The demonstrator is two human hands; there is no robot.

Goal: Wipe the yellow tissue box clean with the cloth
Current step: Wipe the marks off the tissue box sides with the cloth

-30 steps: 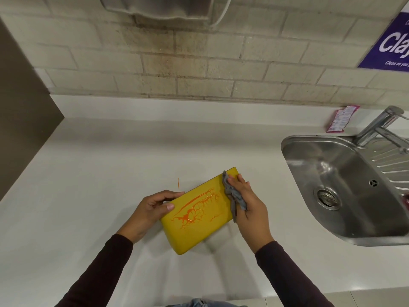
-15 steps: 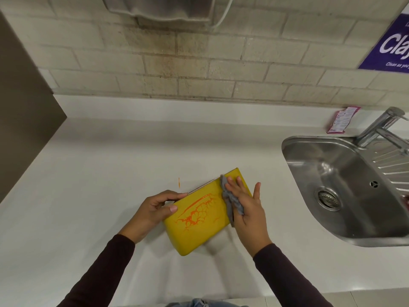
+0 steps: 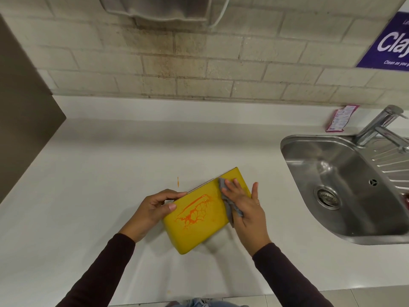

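The yellow tissue box (image 3: 200, 232), smeared orange on top, is mid-counter (image 3: 88, 173) toward the front edge, left of the sink (image 3: 332, 173). The left hand (image 3: 152, 209) grips its left end. The right hand (image 3: 246, 207) presses a grey cloth (image 3: 229, 204) on its right end with straight fingers.

Open white countertop (image 3: 88, 173) stretches left of and behind the yellow tissue box (image 3: 197, 231), hemmed by a brown panel (image 3: 22, 107), the brick wall (image 3: 199, 63) and a steel sink (image 3: 309, 169) at right.

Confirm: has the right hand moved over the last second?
Yes, slightly. The right hand pressing the cloth has edged left, away from the sink, thumb now spread.
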